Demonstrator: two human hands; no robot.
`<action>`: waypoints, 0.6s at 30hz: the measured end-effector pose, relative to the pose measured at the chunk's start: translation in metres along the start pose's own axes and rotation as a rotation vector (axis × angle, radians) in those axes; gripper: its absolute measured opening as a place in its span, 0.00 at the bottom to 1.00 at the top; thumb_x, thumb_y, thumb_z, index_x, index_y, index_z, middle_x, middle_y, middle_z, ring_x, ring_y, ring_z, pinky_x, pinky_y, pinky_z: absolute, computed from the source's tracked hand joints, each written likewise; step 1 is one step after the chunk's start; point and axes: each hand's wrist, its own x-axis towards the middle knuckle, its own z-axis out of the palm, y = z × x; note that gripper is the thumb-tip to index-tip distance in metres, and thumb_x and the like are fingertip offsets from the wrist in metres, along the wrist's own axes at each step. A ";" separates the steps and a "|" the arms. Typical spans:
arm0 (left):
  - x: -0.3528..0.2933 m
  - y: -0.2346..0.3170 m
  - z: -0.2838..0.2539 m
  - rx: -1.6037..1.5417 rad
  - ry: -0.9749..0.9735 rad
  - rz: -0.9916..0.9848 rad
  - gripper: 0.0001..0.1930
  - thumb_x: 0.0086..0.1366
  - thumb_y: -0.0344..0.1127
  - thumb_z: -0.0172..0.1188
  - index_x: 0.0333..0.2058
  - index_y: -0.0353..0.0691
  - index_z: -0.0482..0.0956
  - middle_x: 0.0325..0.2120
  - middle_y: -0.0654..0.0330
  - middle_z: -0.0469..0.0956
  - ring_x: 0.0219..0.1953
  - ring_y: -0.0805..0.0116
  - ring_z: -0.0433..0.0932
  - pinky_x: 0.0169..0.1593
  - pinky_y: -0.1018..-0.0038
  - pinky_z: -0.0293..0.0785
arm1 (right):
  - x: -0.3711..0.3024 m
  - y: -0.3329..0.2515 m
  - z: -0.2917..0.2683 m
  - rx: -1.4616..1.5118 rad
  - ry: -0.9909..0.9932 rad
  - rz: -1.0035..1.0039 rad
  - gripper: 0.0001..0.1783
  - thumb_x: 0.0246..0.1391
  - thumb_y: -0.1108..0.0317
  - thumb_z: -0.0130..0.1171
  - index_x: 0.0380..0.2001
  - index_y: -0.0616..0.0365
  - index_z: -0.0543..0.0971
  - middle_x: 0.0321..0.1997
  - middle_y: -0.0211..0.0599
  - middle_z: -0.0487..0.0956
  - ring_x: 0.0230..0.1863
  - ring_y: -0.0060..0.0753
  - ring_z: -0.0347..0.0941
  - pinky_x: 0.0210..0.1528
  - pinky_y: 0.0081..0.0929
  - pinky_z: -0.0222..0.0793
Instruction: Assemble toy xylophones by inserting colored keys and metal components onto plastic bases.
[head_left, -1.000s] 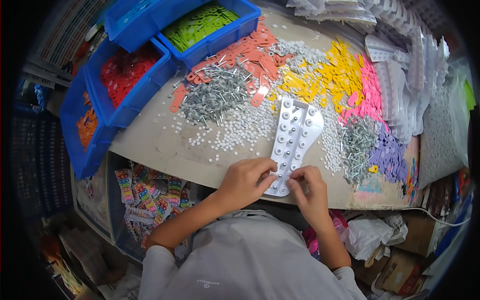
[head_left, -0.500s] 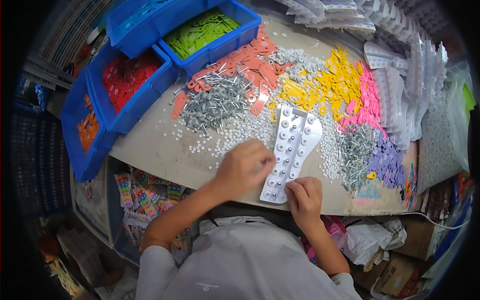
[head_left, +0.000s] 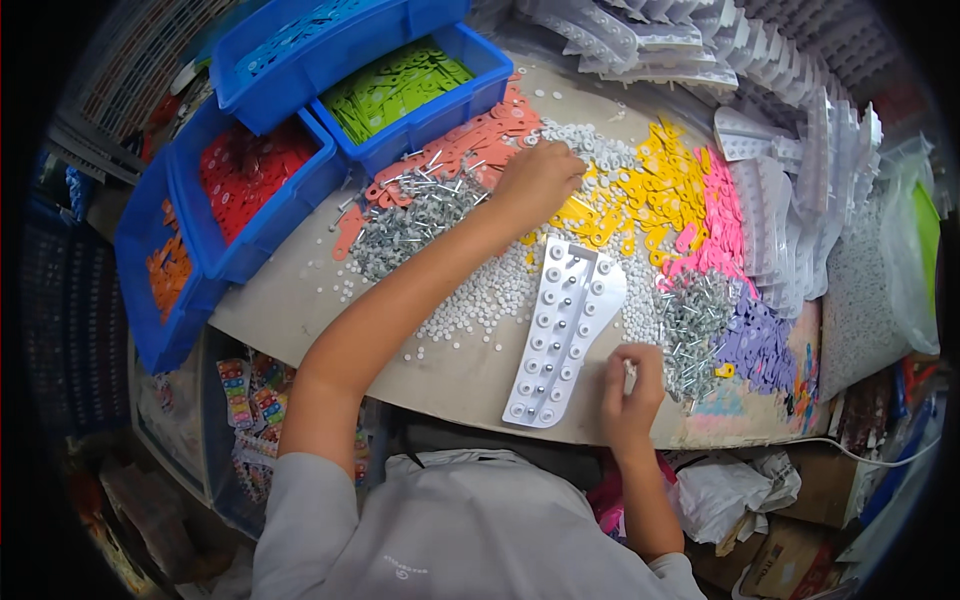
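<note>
A white plastic tray (head_left: 562, 335), rounded and wider at one side, lies on the table in front of me. White rings sit along both its sides and small metal pins stand down its middle. My left hand (head_left: 540, 185) reaches past it to the heap of white plastic rings (head_left: 605, 155), beside the yellow tabs (head_left: 670, 175). Its fingers are bent down, and their tips are mostly hidden. Just right of the tray, apart from it, my right hand (head_left: 634, 393) is closed with curled fingers. Something small and pale shows between them, too small to name.
Metal rivets lie in a left heap (head_left: 415, 220) and a right heap (head_left: 692, 330). Coral tabs (head_left: 470, 145), pink tabs (head_left: 722, 215) and purple tabs (head_left: 760, 345) surround them. Blue bins (head_left: 335, 165) stand at left. Stacked white trays (head_left: 800, 190) line the far right.
My left hand has moved from the tray's left side forward to the white ring heap. My right hand has left the tray's lower edge and moved right. The view has shifted slightly.
</note>
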 end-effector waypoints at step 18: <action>-0.032 0.044 -0.059 -0.056 0.024 -0.164 0.05 0.61 0.28 0.61 0.35 0.36 0.79 0.31 0.57 0.78 0.36 0.57 0.77 0.41 0.65 0.74 | 0.204 0.081 0.070 -0.295 -0.139 -0.104 0.06 0.52 0.71 0.62 0.34 0.59 0.80 0.35 0.45 0.80 0.41 0.49 0.74 0.46 0.40 0.69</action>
